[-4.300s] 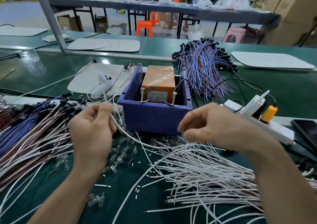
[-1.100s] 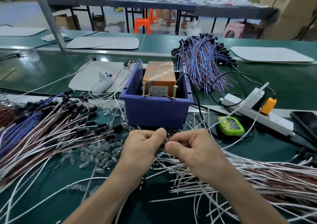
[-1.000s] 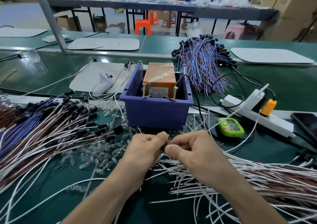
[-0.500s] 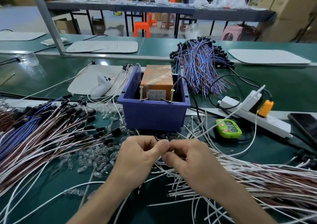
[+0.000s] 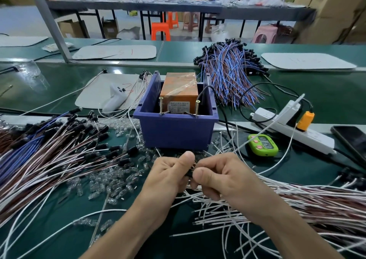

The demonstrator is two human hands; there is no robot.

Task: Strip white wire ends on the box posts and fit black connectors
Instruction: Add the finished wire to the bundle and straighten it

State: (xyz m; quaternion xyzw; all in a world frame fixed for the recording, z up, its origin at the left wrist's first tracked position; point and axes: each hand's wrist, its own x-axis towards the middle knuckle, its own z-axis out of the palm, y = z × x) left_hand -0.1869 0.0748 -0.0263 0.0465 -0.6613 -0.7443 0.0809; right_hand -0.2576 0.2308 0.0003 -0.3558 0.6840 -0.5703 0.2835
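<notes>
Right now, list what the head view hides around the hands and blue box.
Head view, black connector: mostly covered by the left hand and right hand; wire seating untellable.
Head view, orange block label: print too small.
Head view, phone: cut by right edge.

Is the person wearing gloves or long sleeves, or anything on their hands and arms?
No gloves! The left hand and the right hand are both bare, with short plain nails on the thumbs. No ring, watch or bracelet shows. The forearms are bare too, all the way to the bottom edge of the picture, so no sleeves are in view.
</notes>
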